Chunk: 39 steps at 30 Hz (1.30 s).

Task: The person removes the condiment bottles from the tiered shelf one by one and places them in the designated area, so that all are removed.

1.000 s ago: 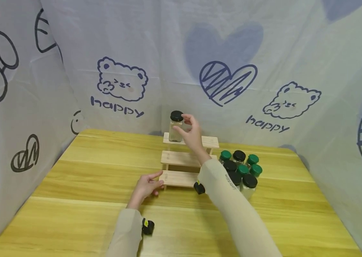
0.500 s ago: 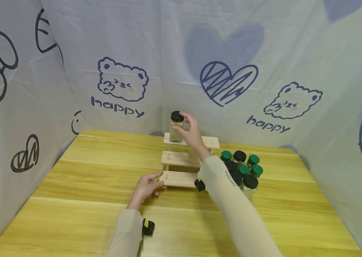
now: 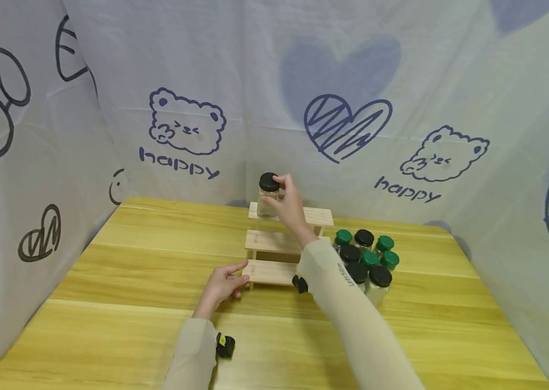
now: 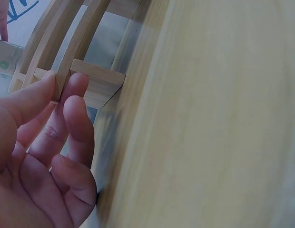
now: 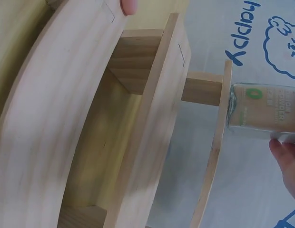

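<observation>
a: what is the right hand (image 3: 290, 208) doing?
b: it is gripping a glass jar (image 3: 267, 196) with a black lid (image 3: 269, 182); thumb and fingers are curling round the lid and upper body. the jar is standing upright on the left end of the top step of a wooden rack (image 3: 286, 242).
a: and the left hand (image 3: 223, 283)?
b: it is resting on the bench (image 3: 133, 281) with fingers relaxed and nearly straight, holding nothing. its fingertips (image 4: 76, 85) are touching the left end of the rack's bottom step.
a: what is sitting nearby?
b: a cluster of jars with green and black lids (image 3: 366, 259) is standing on the bench just right of the rack. a printed cloth (image 3: 352, 81) is hanging behind.
</observation>
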{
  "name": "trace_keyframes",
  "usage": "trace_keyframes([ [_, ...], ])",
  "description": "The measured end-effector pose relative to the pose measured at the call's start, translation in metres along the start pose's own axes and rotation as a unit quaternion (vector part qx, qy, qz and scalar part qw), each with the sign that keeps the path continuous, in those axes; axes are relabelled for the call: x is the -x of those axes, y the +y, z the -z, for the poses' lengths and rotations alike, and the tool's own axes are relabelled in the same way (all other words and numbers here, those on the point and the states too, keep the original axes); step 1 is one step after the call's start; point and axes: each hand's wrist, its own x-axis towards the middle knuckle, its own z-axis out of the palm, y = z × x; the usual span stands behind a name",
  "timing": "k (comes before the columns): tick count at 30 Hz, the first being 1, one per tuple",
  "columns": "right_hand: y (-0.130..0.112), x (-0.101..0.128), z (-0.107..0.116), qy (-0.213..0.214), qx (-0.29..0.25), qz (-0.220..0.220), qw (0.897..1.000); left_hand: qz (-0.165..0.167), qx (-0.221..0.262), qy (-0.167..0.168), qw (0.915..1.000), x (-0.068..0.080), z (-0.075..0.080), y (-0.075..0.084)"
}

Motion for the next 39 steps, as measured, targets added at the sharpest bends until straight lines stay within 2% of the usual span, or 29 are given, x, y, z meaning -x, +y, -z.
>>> trace_keyframes([
  [6,0.001,0.002,-0.003,0.022,0.024,0.032,0.999,0.004,0.0,0.002,1.0,0.001,-0.001,0.001],
  [18,0.003,0.008,-0.004,0.062,-0.016,0.08,0.995,0.0,0.001,0.003,1.0,0.001,0.0,0.002],
  [30,-0.001,0.021,0.006,0.07,-0.027,0.049,0.996,0.004,-0.002,0.003,1.0,0.002,-0.001,0.001],
  [39,-0.013,0.034,0.021,0.066,-0.077,0.036,0.994,0.002,-0.001,0.002,1.0,0.003,-0.001,0.003],
])
